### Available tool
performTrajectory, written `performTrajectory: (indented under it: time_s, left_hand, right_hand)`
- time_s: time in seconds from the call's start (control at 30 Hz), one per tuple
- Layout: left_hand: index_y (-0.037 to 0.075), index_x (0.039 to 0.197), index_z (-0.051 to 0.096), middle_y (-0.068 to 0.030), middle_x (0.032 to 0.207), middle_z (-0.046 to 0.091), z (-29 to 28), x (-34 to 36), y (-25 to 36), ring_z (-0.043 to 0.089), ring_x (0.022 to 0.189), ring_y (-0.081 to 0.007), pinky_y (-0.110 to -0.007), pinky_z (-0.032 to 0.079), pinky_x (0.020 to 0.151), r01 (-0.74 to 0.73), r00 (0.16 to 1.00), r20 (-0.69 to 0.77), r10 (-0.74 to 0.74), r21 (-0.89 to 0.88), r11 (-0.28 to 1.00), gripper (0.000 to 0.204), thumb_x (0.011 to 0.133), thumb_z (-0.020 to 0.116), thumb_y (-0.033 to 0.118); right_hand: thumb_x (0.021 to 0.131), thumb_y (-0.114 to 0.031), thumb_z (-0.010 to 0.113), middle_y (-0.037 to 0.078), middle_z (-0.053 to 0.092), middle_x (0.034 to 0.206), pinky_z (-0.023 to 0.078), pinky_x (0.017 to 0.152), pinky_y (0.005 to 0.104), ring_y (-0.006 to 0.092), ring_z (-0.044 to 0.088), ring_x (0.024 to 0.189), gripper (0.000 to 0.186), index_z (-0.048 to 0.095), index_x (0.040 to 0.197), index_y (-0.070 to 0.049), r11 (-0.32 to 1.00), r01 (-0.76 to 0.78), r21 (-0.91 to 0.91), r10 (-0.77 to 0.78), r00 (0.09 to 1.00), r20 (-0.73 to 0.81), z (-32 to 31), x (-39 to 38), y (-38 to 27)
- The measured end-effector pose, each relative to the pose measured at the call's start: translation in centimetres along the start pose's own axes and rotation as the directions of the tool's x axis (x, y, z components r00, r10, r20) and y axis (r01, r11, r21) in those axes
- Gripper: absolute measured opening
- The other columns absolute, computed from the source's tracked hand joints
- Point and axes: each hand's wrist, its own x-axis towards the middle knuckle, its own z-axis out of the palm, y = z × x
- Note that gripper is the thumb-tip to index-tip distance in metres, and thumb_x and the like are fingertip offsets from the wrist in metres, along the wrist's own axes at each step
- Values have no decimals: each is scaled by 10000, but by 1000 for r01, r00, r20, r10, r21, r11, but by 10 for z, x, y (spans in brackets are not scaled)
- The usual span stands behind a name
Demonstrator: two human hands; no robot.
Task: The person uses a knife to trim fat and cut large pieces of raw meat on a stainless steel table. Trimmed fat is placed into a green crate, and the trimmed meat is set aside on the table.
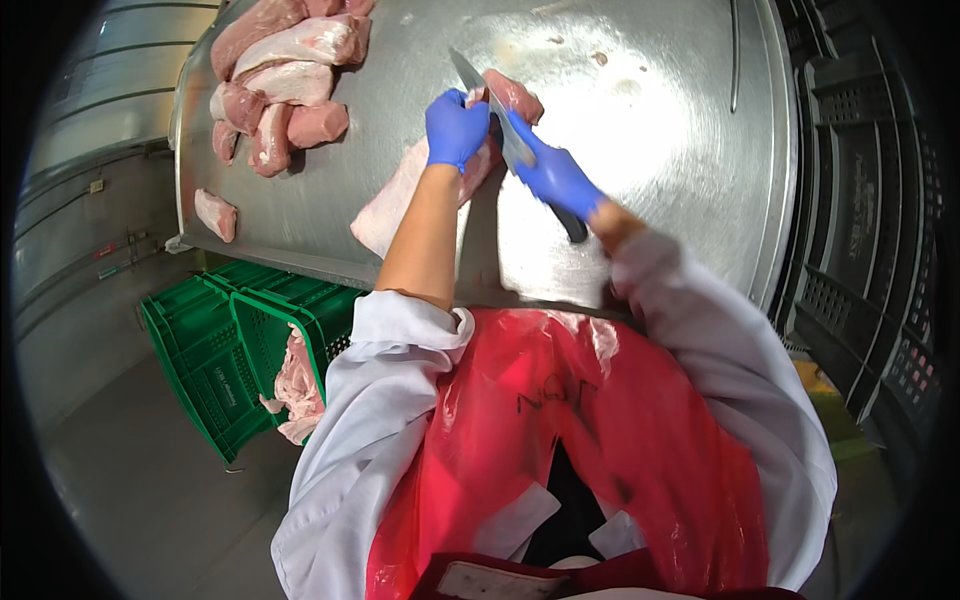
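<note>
My left hand point(457, 130), in a blue glove, is closed on a piece of pale pink meat point(388, 212) that lies along the steel table, partly hidden under my left forearm. My right hand point(556, 178), gloved the same way, grips a knife point(467, 72) by its dark handle. Its blade slants up and to the left, close beside my left fingers. The reddish end of meat point(514, 96) shows just beyond the blade; whether it joins the piece under my left hand, I cannot tell.
Several meat pieces point(290, 80) are heaped at the table's far left, with a small one point(215, 215) nearer. Below the left edge, green crates point(190, 365) hold pale trimmings point(297, 390). A thin rod point(735, 60) lies far right. Black crates point(850, 200) stand beyond the right edge.
</note>
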Motion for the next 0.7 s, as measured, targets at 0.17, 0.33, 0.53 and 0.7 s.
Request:
performTrajectory:
  time_s: [0.17,0.33,0.53,0.7]
  left_hand:
    - [-33,766,664,-234,718,668,-9,10,0,661,665,-328,-406,520,655,-116,991,-57,117,22,993,297,768,693,263]
    - [-30,800,687,-232,749,689,-25,25,-6,697,710,-339,-419,540,682,-135,990,25,137,-69,988,319,770,695,288]
    - [-30,795,676,-88,730,668,-46,58,-10,606,673,-147,-311,484,623,-72,993,85,88,-174,982,217,834,675,183]
    - [-8,769,652,-59,713,629,-49,66,-7,525,635,-131,-304,432,597,-126,974,157,161,-212,969,199,835,672,179]
  right_hand:
    - [978,-160,464,177,657,801,546,608,366,264,647,605,673,217,1591,-284,994,4,-113,2,999,52,-6,22,-10]
    - [941,-186,498,79,614,752,539,584,309,170,601,577,741,184,1604,-288,999,15,36,-19,993,115,-2,-6,0]
    - [953,-224,524,65,641,783,546,569,324,174,615,580,761,145,1613,-250,994,92,51,-98,986,134,23,-2,5]
    - [935,-162,540,65,626,768,550,583,306,154,613,589,782,158,1610,-265,988,54,146,-69,992,104,34,35,-2]
